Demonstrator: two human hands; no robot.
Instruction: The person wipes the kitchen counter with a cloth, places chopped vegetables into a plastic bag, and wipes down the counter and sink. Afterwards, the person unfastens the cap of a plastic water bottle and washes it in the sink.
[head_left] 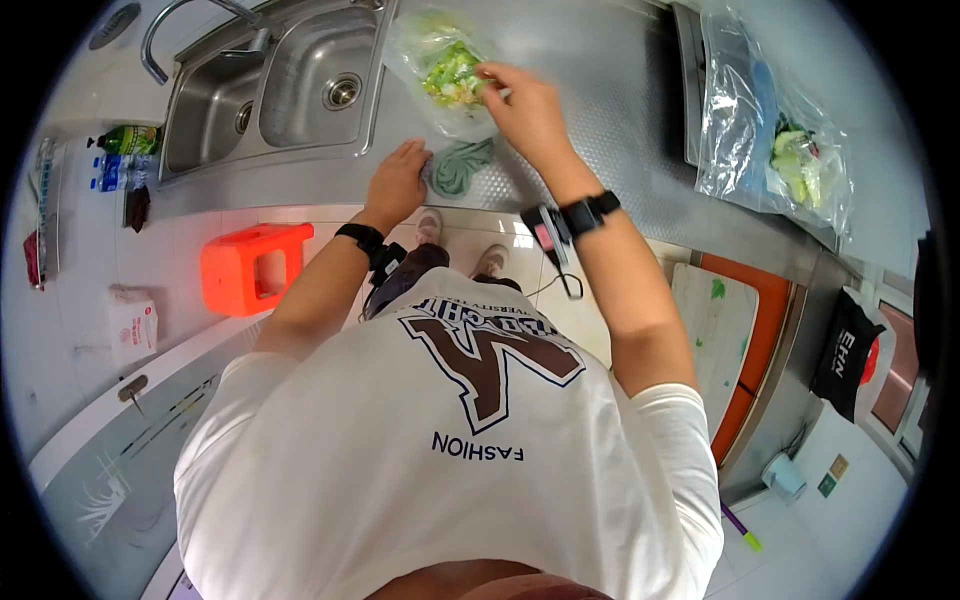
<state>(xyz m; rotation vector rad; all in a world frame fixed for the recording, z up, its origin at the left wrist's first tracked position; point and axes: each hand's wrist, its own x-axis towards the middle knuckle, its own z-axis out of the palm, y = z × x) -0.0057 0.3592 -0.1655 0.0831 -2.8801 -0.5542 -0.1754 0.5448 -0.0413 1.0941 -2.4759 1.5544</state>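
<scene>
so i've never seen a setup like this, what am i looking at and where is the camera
There is no robot here: these are a person's bare hands, with a black band on each wrist. The single picture comes from a camera worn on the head, looking forward and down, so the shirt fills the lower part. On the metal countertop, right of the double sink, lies a clear plastic bag with chopped greens. The right hand has its fingertips at the greens; whether it pinches any is unclear. The left hand rests at the counter's edge, beside a crumpled green cloth.
</scene>
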